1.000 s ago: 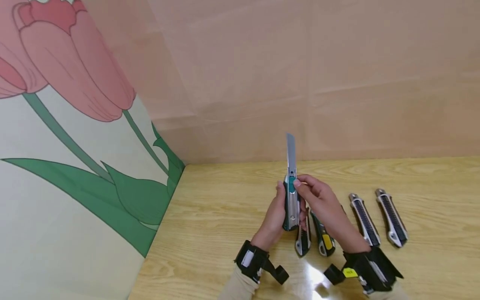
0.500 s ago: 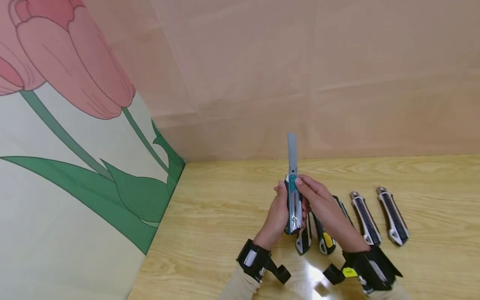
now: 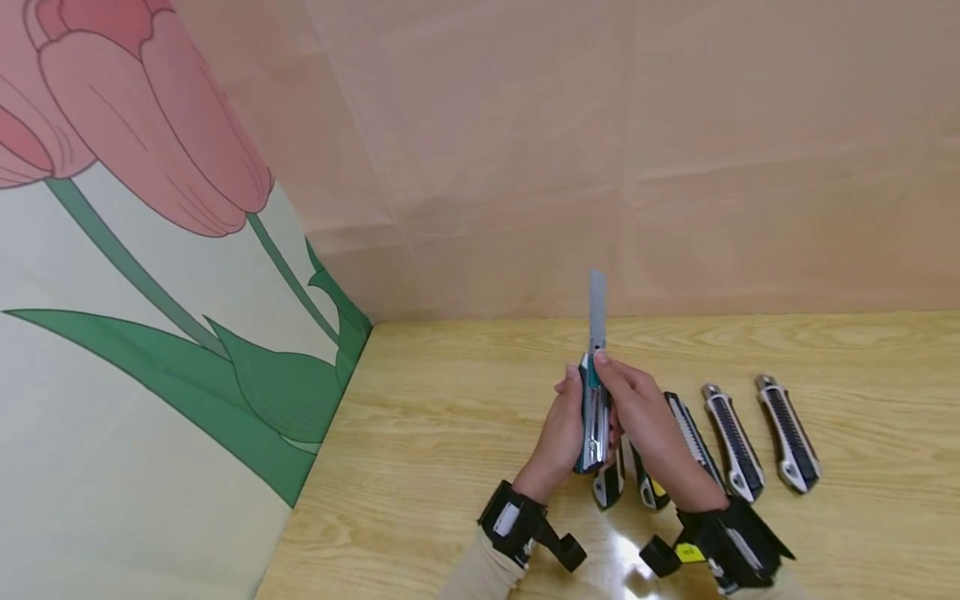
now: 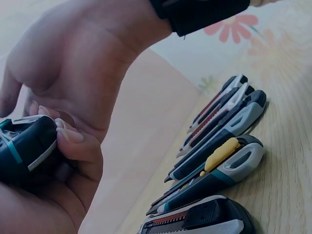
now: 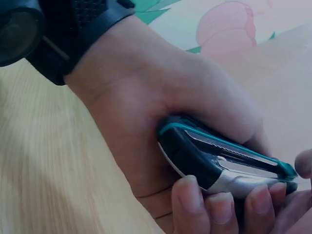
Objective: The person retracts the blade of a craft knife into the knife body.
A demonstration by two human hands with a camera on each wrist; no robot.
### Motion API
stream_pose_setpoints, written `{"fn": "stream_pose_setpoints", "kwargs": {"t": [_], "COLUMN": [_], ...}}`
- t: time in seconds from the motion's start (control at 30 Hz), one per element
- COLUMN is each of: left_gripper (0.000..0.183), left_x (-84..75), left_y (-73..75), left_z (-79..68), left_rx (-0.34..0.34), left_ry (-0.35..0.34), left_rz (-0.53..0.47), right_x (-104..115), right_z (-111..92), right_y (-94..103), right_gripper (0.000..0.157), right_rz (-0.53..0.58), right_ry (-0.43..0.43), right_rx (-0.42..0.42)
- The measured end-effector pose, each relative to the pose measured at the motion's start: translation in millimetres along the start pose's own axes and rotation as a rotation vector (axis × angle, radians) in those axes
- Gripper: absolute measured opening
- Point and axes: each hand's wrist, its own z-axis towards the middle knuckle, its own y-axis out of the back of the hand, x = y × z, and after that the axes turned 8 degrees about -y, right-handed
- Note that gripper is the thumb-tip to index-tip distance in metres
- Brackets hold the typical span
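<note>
In the head view my left hand grips the handle of a large utility knife, held above the table with its long grey blade out and pointing away. My right hand is on the same knife. Its thumb presses by the teal slider at the blade's base, its fingers partly hidden behind the handle. The right wrist view shows the dark and silver handle lying in my left palm, fingertips curled along its side. In the left wrist view the handle's butt is close up.
Several more utility knives lie side by side on the wooden table, among them a white-and-black one at the right. Another has a yellow slider. A pinkish-brown cloth wall and a tulip-printed panel border the table.
Both hands and the knife have shifted slightly to the right. My right thumb has moved further over the teal slider, covering its upper part.
</note>
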Motion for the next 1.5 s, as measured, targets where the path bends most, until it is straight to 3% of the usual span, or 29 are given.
{"fn": "stream_pose_setpoints", "kwargs": {"t": [0.1, 0.23, 0.47, 0.8, 0.9, 1.1, 1.33, 1.5], "left_gripper": [0.061, 0.059, 0.059, 0.066, 0.064, 0.058, 0.056, 0.054], "left_x": [-3.5, 3.7, 16.5, 22.0, 21.6, 15.6, 0.4, 9.3], "left_y": [-1.0, 1.2, 1.6, -4.8, -5.1, -7.7, -12.5, -8.9], "left_z": [-2.4, -2.2, -0.9, -1.4, -1.2, -1.3, -5.6, -4.8], "left_rx": [-0.014, -0.033, -0.102, -0.071, -0.085, -0.176, -0.147, -0.198], "left_ry": [0.003, -0.006, -0.028, -0.05, -0.059, -0.102, -0.137, -0.109], "left_rz": [0.009, -0.004, 0.038, 0.01, 0.023, 0.154, 0.147, 0.184], "right_x": [-1, -2, 1, 2, 2, 5, 7, 6], "right_z": [-1, -1, -2, -8, -8, -10, -11, -11], "right_y": [-3.4, -6.1, -10.3, -10.0, -10.7, -14.9, -16.4, -20.7], "right_gripper": [0.068, 0.069, 0.066, 0.063, 0.064, 0.065, 0.062, 0.06], "right_rz": [-0.014, 0.011, 0.023, 0.041, 0.029, 0.016, 0.015, -0.005], "right_ry": [-0.042, -0.05, -0.023, -0.021, -0.022, -0.027, -0.043, -0.019], "right_rx": [-0.004, 0.019, -0.074, -0.138, -0.135, -0.127, -0.166, -0.213]}}
